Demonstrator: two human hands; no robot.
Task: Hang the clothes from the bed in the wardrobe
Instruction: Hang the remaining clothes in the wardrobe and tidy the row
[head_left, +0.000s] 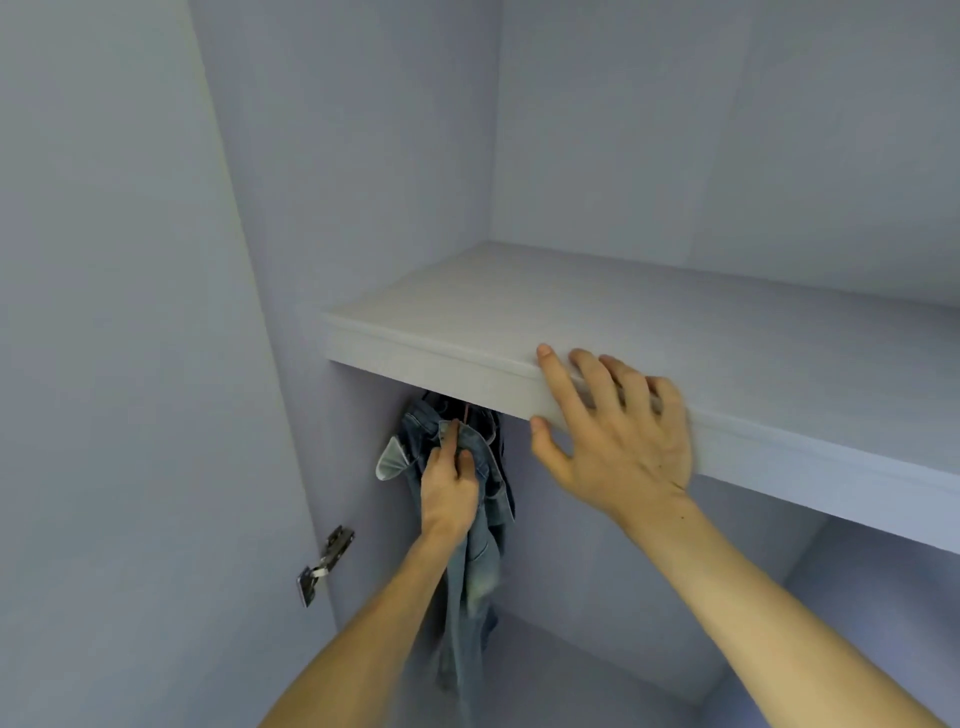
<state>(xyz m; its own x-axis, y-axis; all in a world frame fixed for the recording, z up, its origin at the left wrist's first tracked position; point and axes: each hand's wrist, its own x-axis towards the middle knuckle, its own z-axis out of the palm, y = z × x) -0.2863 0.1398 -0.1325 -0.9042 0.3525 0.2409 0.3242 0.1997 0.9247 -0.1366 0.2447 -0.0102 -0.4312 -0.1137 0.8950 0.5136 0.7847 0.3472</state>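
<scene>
1. The jeans (480, 566) hang just under the shelf (727, 332), at the wardrobe's left side. Whatever carries them is hidden behind the shelf's front edge.
2. The left hand (449, 488) grips the denim near its top, fingers curled in, likely to settle it.
3. The right hand (618, 441) rests on the shelf's edge, fingers spread and holding nothing, probably for balance.

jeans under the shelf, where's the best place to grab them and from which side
Probably the bunched top of the jeans, near the waistband, where the left hand grips them now. Come from the front and below: the shelf covers them from above, the wardrobe wall sits close on the left, and the legs hang loose lower down.
</scene>
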